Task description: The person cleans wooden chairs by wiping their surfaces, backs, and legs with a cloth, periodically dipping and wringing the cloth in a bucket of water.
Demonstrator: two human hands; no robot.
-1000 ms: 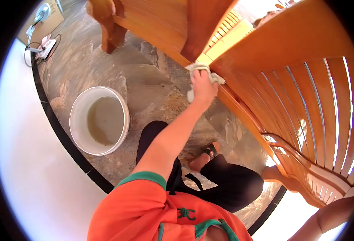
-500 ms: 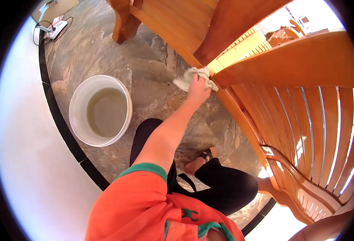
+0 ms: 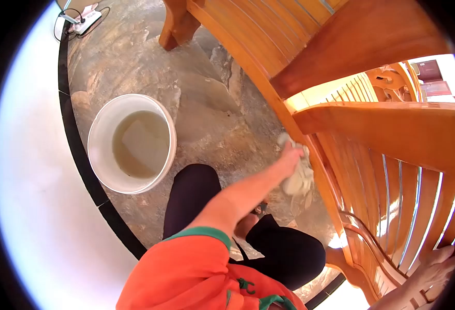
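Note:
My left hand point(image 3: 289, 161) is closed around a damp, off-white cloth point(image 3: 300, 178). The cloth hangs down beside the edge rail point(image 3: 326, 183) of a varnished wooden bench point(image 3: 364, 170), seemingly touching it. At the lower right, my right hand point(image 3: 436, 271) rests against the slats of the bench back, its fingers stretched out and partly lost at the dark image edge. To the left, a white bucket point(image 3: 101, 150) holds murky water point(image 3: 142, 144).
My bent knees point(image 3: 194, 194) lie between bucket and bench on the stone-patterned floor point(image 3: 201, 113). A bench leg point(image 3: 178, 28) stands at the top. The white wall point(image 3: 28, 170) with black skirting point(image 3: 77, 139) runs along the left. A power strip with cables point(image 3: 87, 21) lies in the far corner.
My left hand has moved the cloth down and to the right along the bench rail, away from the armrest joint. My right hand has come further into view on the slats.

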